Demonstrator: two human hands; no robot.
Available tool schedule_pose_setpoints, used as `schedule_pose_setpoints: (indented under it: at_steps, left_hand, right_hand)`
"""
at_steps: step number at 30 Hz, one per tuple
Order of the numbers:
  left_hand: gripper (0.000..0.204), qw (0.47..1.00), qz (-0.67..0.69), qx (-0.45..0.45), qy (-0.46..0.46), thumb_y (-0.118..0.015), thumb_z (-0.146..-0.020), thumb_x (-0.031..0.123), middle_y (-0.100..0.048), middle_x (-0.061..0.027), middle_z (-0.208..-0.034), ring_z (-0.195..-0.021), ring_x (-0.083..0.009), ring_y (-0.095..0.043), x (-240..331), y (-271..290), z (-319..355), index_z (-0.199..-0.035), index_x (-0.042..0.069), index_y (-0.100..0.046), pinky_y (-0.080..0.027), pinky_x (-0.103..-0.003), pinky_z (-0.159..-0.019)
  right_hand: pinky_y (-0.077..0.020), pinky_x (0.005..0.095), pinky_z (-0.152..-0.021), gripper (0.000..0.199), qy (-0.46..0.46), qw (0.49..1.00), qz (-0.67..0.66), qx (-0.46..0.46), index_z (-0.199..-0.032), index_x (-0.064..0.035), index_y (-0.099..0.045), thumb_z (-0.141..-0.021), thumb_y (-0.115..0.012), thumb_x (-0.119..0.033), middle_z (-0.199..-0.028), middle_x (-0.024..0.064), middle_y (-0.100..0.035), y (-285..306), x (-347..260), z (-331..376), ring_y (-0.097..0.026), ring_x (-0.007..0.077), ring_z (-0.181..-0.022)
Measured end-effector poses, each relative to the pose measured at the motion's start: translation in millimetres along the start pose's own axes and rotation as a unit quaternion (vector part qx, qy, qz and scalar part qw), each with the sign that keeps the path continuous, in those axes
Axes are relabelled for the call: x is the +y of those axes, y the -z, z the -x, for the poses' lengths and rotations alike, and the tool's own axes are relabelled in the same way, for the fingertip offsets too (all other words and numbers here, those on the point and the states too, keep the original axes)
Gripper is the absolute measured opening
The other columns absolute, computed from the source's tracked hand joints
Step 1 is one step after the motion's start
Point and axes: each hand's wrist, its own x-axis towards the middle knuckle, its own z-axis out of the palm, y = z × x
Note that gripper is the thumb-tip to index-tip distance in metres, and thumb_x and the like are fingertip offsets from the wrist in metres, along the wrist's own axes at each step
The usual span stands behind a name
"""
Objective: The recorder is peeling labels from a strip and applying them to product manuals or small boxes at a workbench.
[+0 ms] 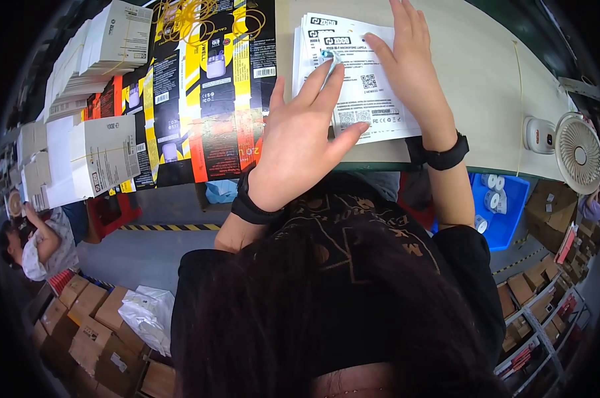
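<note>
A small stack of printed white sheets lies at the table's near edge, slightly fanned at its upper left. My left hand is over the sheets' left side, fingers stretched and thumb spread. A small shiny teal-and-clear thing shows at its index and middle fingertips; what it is, and whether the fingers grip it, I cannot make out. Along the sheets' right edge is my right hand, its fingers extended and thumb apart, the thumb tip at the top sheet. Black bands are round both wrists.
Flattened printed cartons cover the table's left part, with yellow rubber bands on top. Banded paper bundles stand further left. A small fan is at right; a blue bin with white rolls sits below. Another person is at lower left.
</note>
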Motion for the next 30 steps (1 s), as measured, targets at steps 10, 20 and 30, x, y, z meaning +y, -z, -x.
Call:
schedule_pose_setpoints:
  at_steps: [10,20,30]
  left_hand:
    - [0.062,1.000,-0.017,-0.005,-0.008,-0.058,-0.076,0.035,-0.044,-0.0209,-0.120,-0.106,-0.0330,-0.047,-5,-1,2,-0.120,-0.005,-0.040,-0.026,-0.051,-0.095]
    - [0.058,1.000,0.016,0.005,0.010,-0.063,-0.073,0.029,-0.048,-0.0219,-0.115,-0.108,-0.0378,-0.045,1,0,0,-0.119,-0.001,-0.044,-0.029,-0.045,-0.095]
    - [0.062,1.000,0.021,-0.010,0.006,-0.061,-0.074,0.033,-0.044,-0.0208,-0.121,-0.112,-0.0331,-0.044,-4,3,1,-0.121,-0.003,-0.041,-0.023,-0.051,-0.097]
  right_hand:
    - [-0.0208,0.0435,-0.102,0.085,0.095,0.995,-0.010,0.019,-0.132,-0.0054,-0.024,-0.066,-0.072,-0.029,-0.136,0.0191,-0.023,1,1,20,-0.020,0.0364,-0.126]
    - [-0.0206,0.0414,-0.102,0.075,0.010,0.987,-0.156,0.023,-0.133,-0.0051,-0.023,-0.074,-0.066,-0.022,-0.137,0.0175,-0.022,-1,26,27,-0.021,0.0307,-0.127]
    - [-0.0350,0.0270,-0.088,0.047,-0.095,0.929,-0.355,0.040,-0.122,-0.0023,-0.035,-0.082,-0.057,-0.016,-0.119,0.0132,-0.041,4,21,50,-0.041,0.0191,-0.107]
